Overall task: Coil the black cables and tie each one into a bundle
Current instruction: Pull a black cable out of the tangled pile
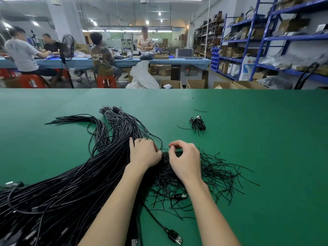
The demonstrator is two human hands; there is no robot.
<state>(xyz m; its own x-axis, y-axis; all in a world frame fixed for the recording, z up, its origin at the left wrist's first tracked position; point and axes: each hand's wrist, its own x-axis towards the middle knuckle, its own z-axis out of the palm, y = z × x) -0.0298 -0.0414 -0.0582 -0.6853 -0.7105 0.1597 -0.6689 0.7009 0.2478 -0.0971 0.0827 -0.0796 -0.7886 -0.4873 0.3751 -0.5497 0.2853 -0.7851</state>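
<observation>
L hand point(144, 153) grip hidden in black cables point(74, 183), R hand point(184, 160) pinch, contents unclear, cables cut off at left edge

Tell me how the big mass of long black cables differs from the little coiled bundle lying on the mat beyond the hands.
The long cables lie uncoiled, sweeping from the near left edge to the mat's middle; the coiled bundle is wound up tight. The cables are many strands heaped together; the bundle sits alone, apart on the green mat. The left hand rests on the cables; no hand touches the bundle. Both are black.
</observation>
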